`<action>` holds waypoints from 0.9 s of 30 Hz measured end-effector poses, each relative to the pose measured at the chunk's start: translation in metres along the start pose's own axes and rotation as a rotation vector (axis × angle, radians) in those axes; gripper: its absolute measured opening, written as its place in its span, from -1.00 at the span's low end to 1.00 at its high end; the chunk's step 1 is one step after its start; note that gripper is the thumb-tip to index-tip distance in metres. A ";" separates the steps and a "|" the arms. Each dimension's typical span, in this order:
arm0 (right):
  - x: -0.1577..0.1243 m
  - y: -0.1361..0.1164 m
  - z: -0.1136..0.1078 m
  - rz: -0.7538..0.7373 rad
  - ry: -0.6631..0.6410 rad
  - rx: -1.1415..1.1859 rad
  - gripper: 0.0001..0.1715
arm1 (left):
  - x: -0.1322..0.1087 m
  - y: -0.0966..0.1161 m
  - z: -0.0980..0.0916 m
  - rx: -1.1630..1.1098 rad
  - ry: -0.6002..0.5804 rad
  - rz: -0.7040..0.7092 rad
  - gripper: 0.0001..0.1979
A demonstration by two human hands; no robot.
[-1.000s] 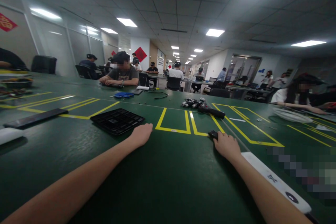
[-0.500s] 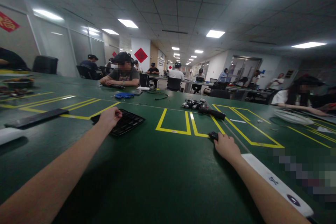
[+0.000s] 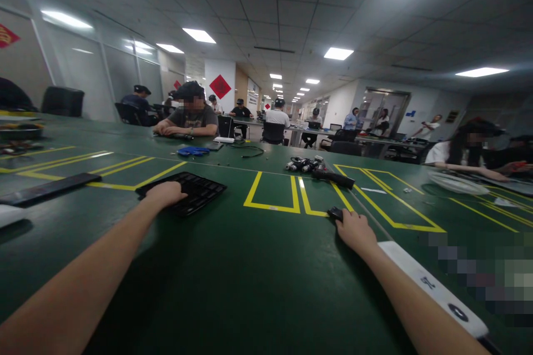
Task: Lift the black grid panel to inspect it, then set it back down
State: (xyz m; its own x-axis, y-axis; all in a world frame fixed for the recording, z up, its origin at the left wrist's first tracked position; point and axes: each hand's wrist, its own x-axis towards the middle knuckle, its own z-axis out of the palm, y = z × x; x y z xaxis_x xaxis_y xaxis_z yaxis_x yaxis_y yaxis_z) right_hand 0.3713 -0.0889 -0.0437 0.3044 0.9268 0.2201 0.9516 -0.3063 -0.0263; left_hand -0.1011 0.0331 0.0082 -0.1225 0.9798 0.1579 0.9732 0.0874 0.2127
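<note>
I am laying my left hand (image 3: 164,194) over the near corner of the black tray (image 3: 202,188), knuckles up, fingers bending down onto its edge. I cannot tell whether they are hooking under the rim or only resting there. My right hand (image 3: 353,230) is lying flat on the green table (image 3: 258,272), fingertips touching a small black piece (image 3: 334,212) just ahead of them. I cannot tell whether they are pinching it or only nudging it.

I am judging the tray to be thin moulded plastic: light, fairly stiff, likely to flex if lifted by one corner, with a gridded top that offers little to pinch. The rim under my left fingers is looking like the best place to hold it, thumb beneath and fingers on top. The small piece is looking hard and light, easy to skid on this smooth surface, and best pinched at its sides.

I am counting one tray, one small black piece, one long white bar (image 3: 420,277) lying along my right forearm, and one flat black slab (image 3: 45,188) well out to the left of my left fingers. Between my two hands and a little beyond, two narrow yellow-taped boxes (image 3: 270,207) are lying side by side. Past my right fingertips, one cluster of metal connectors (image 3: 303,165) and one black-handled tool (image 3: 333,178) are sitting close together.
</note>
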 end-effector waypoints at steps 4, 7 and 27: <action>0.005 0.001 0.003 -0.016 0.018 0.122 -0.48 | -0.002 0.005 0.005 0.057 0.041 0.111 -0.77; 0.005 -0.007 0.002 -0.075 0.015 0.351 -0.43 | -0.009 0.031 0.011 -0.077 0.070 0.178 -0.82; -0.052 -0.068 -0.006 -0.604 -0.100 0.930 -0.50 | -0.138 0.169 0.055 -0.817 -0.243 0.840 -0.63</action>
State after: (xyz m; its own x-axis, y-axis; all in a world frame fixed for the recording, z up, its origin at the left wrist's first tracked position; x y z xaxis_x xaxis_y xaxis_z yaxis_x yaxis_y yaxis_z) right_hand 0.2906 -0.1173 -0.0477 -0.2572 0.8949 0.3646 0.5932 0.4440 -0.6715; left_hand 0.0904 -0.0771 -0.0307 0.6184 0.6918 0.3728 0.3090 -0.6503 0.6940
